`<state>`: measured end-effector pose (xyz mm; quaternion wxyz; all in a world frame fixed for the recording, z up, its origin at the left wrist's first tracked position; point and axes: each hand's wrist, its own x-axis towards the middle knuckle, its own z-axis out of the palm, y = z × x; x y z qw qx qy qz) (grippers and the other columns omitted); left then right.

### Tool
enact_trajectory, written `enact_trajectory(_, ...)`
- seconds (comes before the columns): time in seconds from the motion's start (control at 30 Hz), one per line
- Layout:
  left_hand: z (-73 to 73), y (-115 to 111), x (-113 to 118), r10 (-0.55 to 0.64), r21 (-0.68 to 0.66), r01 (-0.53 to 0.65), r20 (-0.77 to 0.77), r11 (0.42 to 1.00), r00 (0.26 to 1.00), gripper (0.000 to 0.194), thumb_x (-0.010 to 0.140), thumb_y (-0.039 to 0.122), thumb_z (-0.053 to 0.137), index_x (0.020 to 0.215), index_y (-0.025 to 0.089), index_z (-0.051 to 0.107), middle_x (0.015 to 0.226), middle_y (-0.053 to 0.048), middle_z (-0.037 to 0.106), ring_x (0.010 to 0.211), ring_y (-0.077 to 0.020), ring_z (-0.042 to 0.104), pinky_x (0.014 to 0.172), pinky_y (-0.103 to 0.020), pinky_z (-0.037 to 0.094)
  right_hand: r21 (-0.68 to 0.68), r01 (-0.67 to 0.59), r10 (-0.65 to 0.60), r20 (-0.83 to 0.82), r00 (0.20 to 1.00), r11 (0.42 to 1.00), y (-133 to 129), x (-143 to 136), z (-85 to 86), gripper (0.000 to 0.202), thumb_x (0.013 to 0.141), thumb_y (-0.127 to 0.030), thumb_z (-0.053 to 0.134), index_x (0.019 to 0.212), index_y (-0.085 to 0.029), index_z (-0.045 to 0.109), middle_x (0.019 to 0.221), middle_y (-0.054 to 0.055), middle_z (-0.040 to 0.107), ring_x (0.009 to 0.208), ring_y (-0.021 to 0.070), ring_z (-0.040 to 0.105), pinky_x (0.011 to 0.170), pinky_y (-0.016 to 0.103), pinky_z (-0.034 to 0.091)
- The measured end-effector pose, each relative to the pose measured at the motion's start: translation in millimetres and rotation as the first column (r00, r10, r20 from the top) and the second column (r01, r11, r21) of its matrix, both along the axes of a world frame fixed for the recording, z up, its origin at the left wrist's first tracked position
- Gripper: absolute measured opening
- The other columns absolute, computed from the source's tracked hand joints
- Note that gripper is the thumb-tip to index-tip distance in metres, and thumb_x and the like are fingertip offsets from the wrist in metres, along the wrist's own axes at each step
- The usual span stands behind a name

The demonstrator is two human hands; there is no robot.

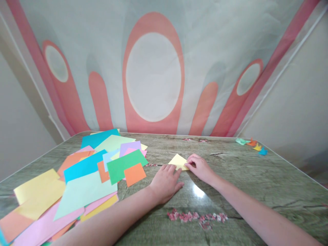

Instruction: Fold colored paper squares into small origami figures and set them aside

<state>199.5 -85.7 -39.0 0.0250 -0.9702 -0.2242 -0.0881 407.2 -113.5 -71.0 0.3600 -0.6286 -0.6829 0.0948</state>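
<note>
A small pale yellow paper (178, 161), roughly triangular with its point away from me, lies on the wood-patterned table between my hands. My left hand (166, 181) rests palm down with its fingers spread, and its fingertips touch the paper's near left edge. At the paper's right corner, the thumb and fingers of my right hand (200, 167) are pinched together on it. Part of the near edge is hidden under my left fingers.
Loose coloured sheets overlap on the left, with a green sheet (126, 165) and an orange piece (135, 174) nearest my left hand. Small folded paper pieces (257, 147) sit at the far right. A printed backdrop (153, 126) stands behind the table (217, 212).
</note>
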Motion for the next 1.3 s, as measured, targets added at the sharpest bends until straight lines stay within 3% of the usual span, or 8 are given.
enact_trajectory(0.43,-1.6,-18.2,2.8,0.015,-0.004,-0.015,-0.028,1.0,1.0,0.06,0.086,0.055,0.034,0.126,0.012,0.042,0.124,-0.015,0.048,0.116,-0.0281,0.041,0.095,-0.04,0.032,-0.05,-0.063,0.062,-0.025,0.998,0.997,0.8,14.2,-3.0,0.015,0.078,-0.025,0.056,0.065,-0.018,0.056,0.082,0.003,0.055,0.068,0.0135,0.052,0.062,0.026,0.041)
enact_trajectory(1.3,3.4,-16.8,3.6,-0.002,-0.026,0.001,-0.033,1.0,0.999,0.06,0.084,0.058,0.036,0.122,0.012,0.046,0.116,-0.014,0.052,0.109,-0.028,0.045,0.093,-0.041,0.032,-0.051,-0.04,0.038,-0.04,0.998,0.998,-1.5,11.6,-5.2,0.015,0.078,-0.025,0.056,0.065,-0.017,0.056,0.087,0.004,0.054,0.071,0.0132,0.052,0.064,0.026,0.043)
